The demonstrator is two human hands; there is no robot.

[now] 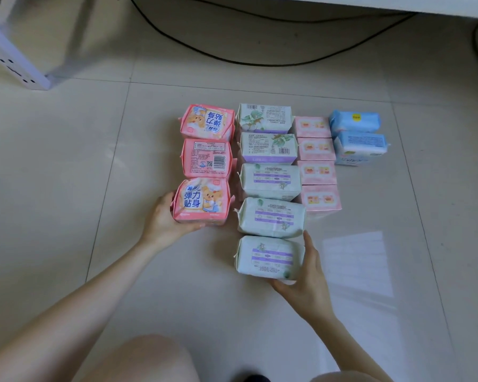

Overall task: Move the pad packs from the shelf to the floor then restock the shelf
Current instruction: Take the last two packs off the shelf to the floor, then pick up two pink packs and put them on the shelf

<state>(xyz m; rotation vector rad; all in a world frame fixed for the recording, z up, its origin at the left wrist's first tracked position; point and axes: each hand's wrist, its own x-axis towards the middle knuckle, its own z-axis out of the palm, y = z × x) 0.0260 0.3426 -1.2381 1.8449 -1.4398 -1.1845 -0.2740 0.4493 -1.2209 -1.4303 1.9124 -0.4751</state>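
Tile floor [66,188], cable [260,63] behind, packs [316,149] in rows.
Left hand [164,216] fingers clamp nearest pink pack [202,201]; right hand [307,277] clamps nearest green pack [269,257].

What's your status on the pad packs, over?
Left hand grips nearest pink pack, right hand grips nearest green pack. Four rows of packs on floor. Black cable lies beyond, clear of the rows.

It seems an indoor room, a home or a small office — the floor [53,175] is of glossy beige tiles with light reflected on it, black cables [260,64] lie loose along the far side, and a white furniture frame [14,62] stands at left.
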